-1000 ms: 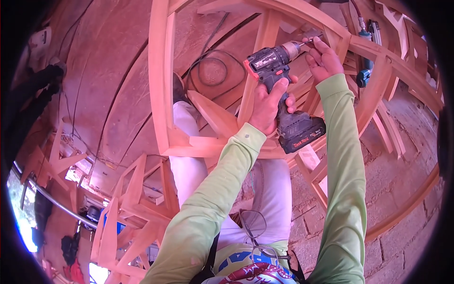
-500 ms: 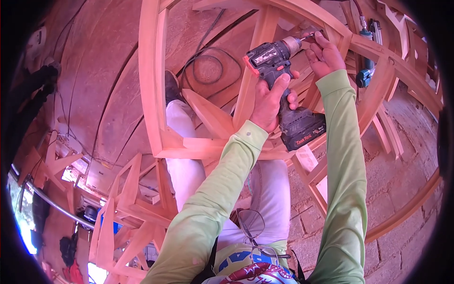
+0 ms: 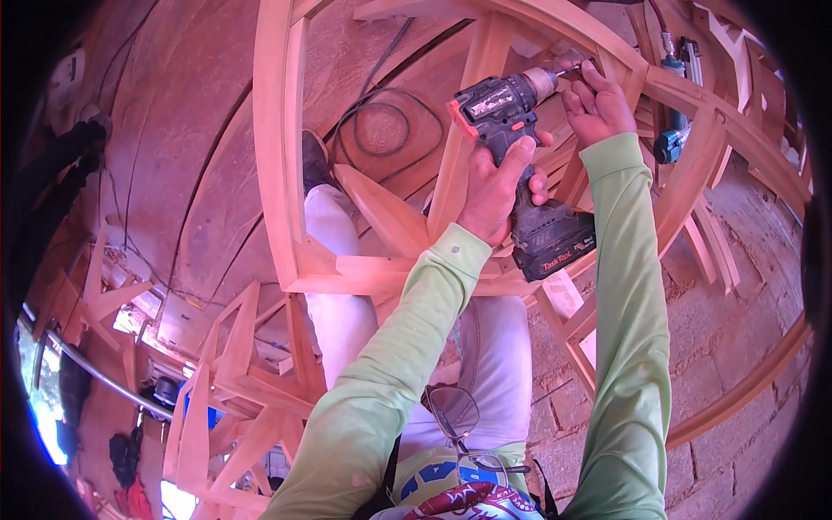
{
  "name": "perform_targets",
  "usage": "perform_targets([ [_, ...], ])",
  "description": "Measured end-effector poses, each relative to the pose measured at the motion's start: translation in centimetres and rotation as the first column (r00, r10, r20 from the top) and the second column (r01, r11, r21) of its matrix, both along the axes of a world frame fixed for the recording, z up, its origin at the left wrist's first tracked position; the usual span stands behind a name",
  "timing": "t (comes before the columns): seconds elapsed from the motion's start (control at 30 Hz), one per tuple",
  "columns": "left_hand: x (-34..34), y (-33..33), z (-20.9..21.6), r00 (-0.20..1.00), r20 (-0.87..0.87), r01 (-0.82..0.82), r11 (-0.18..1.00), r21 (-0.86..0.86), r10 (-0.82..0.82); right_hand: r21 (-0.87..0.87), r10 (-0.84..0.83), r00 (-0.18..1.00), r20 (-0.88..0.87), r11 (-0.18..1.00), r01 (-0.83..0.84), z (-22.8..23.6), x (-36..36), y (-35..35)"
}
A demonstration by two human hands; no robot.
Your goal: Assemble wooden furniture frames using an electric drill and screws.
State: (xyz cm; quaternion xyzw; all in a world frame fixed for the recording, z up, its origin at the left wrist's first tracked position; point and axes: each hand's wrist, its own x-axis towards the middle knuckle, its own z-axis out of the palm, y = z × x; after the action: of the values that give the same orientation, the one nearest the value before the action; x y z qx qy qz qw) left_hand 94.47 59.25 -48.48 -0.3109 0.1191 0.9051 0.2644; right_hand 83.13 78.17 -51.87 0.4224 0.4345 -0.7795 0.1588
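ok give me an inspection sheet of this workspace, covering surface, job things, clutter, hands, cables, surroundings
Surface: brown floor, brickwork at right
Job's things: drill with bit, held over wooden frame
Clutter: wood pieces at lower left
Hands: left hand grips the drill's handle; right hand has fingers at the bit, contact unclear
Cables: dark cable looped on the floor
Surroundings: teal tool at upper right

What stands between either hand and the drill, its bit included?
Nothing visible. The left hand wraps directly around the drill at its handle; the right hand has fingertips at the tip of the bit, though whether they pinch it is unclear.
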Motion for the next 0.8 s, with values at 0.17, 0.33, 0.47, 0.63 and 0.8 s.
perform_targets([
  [0.17,-0.2,0.2,0.1,1.000,0.001,0.008,1.000,0.014,-0.008,0.033,-0.015,1.000,0.006,0.999,0.014,0.8,-0.2,0.3],
  [0.33,0.1,-0.3,-0.3,1.000,0.022,-0.001,1.000,0.003,0.001,0.531,0.098,0.980,0.175,0.828,-0.177,5.6,0.3,-3.2],
  [0.47,0.5,0.2,-0.4,0.999,0.014,-0.033,0.999,-0.013,0.034,0.913,0.430,0.901,0.054,0.345,-0.219,6.9,-2.4,0.0],
  [0.63,0.1,1.0,0.2,0.997,0.041,-0.066,0.998,-0.010,0.066,0.956,0.716,0.635,0.290,-0.244,-0.161,4.7,-8.0,5.9],
  [0.8,0.4,1.4,0.4,0.998,0.018,-0.066,0.998,-0.017,0.066,0.816,0.734,0.366,0.572,-0.465,-0.342,2.5,-9.1,7.9],
])
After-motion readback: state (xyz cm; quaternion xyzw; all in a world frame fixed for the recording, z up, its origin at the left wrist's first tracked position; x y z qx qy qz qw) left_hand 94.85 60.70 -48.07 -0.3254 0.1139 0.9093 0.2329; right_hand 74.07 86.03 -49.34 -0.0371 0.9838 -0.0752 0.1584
